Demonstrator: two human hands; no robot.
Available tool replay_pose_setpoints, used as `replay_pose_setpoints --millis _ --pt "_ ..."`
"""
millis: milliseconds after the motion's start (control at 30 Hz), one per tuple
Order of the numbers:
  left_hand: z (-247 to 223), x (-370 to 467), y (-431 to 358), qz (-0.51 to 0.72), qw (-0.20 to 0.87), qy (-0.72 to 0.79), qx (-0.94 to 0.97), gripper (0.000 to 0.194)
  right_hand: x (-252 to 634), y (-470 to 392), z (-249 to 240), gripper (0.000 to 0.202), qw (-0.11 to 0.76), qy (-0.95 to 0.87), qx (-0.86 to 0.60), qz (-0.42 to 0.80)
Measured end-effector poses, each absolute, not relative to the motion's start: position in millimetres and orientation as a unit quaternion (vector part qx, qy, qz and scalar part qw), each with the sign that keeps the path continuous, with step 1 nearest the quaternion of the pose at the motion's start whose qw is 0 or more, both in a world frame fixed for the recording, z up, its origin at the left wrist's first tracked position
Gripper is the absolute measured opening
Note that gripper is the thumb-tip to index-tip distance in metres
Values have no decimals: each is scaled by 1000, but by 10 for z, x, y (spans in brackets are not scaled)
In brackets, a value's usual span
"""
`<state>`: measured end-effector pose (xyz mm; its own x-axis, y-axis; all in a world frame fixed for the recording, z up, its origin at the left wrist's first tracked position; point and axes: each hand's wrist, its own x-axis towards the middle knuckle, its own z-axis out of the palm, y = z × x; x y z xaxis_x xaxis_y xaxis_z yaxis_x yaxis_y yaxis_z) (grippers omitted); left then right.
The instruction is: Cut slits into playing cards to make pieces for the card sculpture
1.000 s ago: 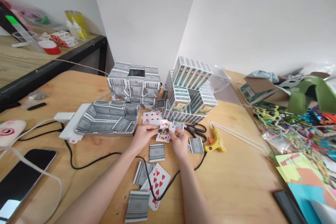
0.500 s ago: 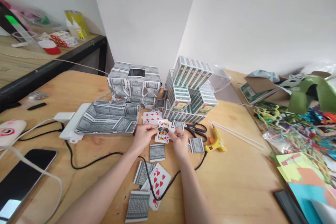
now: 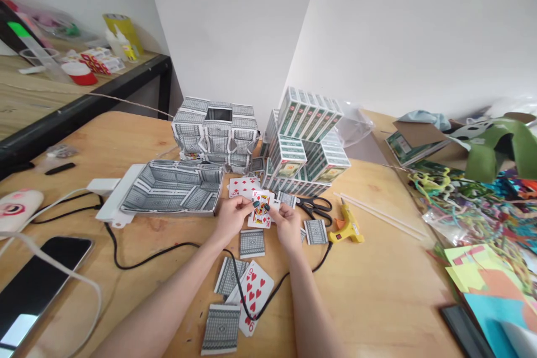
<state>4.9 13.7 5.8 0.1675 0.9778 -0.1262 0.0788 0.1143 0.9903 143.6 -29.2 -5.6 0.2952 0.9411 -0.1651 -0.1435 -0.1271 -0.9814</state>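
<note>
A king of diamonds playing card [image 3: 261,217] is pinched between my two hands above the table. My left hand [image 3: 234,216] grips its left side, thumb on the face. On its right side, my right hand [image 3: 287,226] closes on it too, with part of an ace showing just behind. A diamond card [image 3: 243,184] lies face up beyond my left hand. Nearer me are a nine of hearts [image 3: 257,293] and several folded cards with grey patterned backs [image 3: 221,329]. Black-handled scissors [image 3: 318,207] and a yellow glue gun [image 3: 347,226] lie right of my right hand.
Behind my hands stand a card-covered box structure [image 3: 216,133], an open card-lined tray [image 3: 134,190] and stacked card boxes [image 3: 311,114]. A black cable [image 3: 168,250] loops across the table. Clear glue sticks [image 3: 381,216], coloured paper [image 3: 490,277] and a phone [image 3: 37,291] lie around.
My hands stay on the king of diamonds, with the fingers shifting only slightly. The whole view has moved a little; the other things lie as before.
</note>
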Motion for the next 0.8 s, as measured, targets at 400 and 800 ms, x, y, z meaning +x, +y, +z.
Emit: replay_pose_setpoints --millis 400,800 --pt "117 97 24 416 385 530 631 27 1367 -308 2 27 563 -364 -541 508" --pt "125 98 10 449 438 516 583 32 1366 -312 32 31 571 -362 -531 510"
